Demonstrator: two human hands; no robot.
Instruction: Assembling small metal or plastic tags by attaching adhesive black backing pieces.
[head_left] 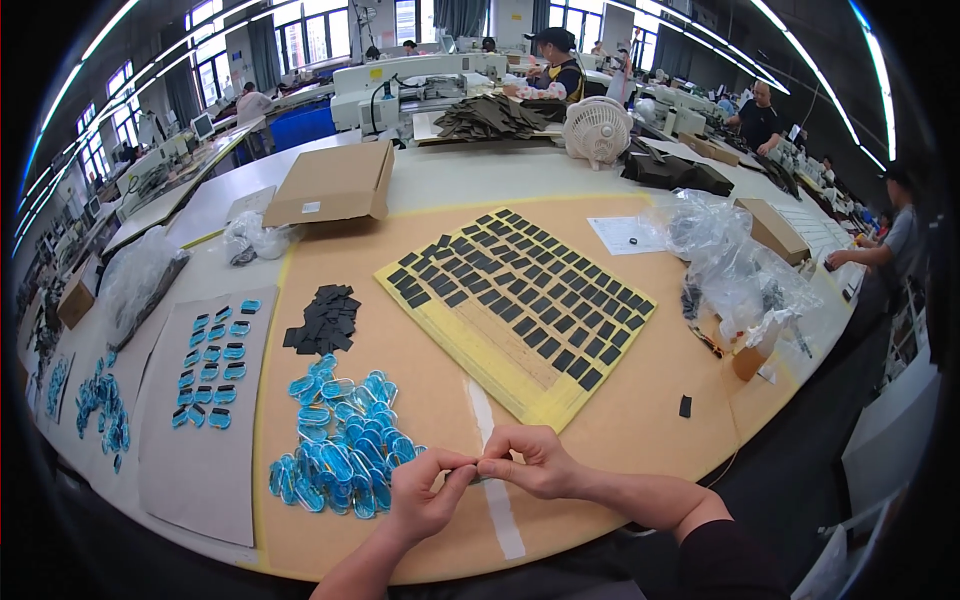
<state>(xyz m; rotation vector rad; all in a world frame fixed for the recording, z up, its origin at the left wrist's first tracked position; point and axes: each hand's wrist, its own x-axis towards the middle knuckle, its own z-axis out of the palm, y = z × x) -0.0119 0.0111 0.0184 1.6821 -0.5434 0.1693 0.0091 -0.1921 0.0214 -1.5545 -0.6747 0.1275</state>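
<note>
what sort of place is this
Likely a sewing or garment workshop: a large white machine stands in the background, near a pile of dark cloth pieces, and small black pieces lie in rows.

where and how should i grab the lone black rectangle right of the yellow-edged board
Probably pinch the lone black rectangle by its long edges near the middle, right hand coming from above. It appears to lie flat on the tan table covering, long edges facing left and right, bare surface beside both; the right hand is nearer.
</note>
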